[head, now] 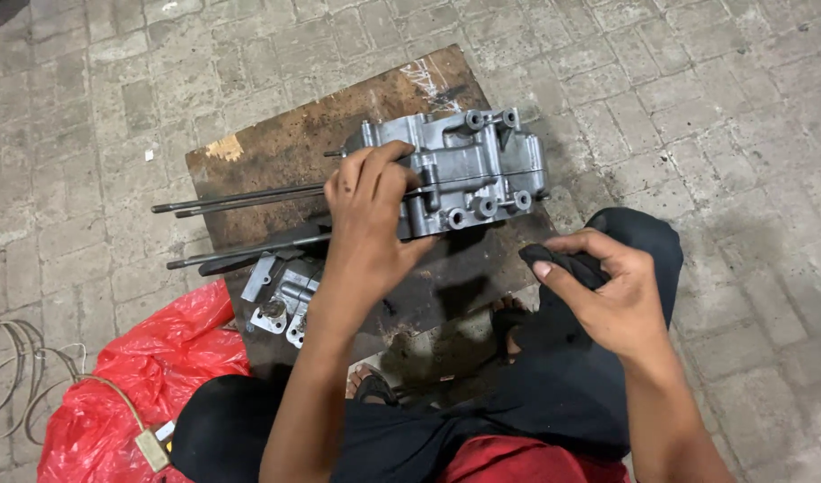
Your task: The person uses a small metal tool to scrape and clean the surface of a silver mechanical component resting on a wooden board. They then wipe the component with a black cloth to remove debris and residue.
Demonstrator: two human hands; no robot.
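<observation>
Grey cast-metal engine case (464,170) sits on the far half of a dark oily wooden board (276,148). Left hand (370,219) grips the case's near-left edge, fingers curled over. Right hand (607,286), off the board's near-right corner, pinches a black rag (562,264). Long steel rods (240,197) jut past the board's left edge.

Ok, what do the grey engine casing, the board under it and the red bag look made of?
Grey ribbed engine casing: apparently cast aluminium, dull silver with a matte sheen. Brown flat board: wood or plywood, stained dark, one pale chipped patch. Red crumpled bag: thin plastic, glossy creases.
</observation>
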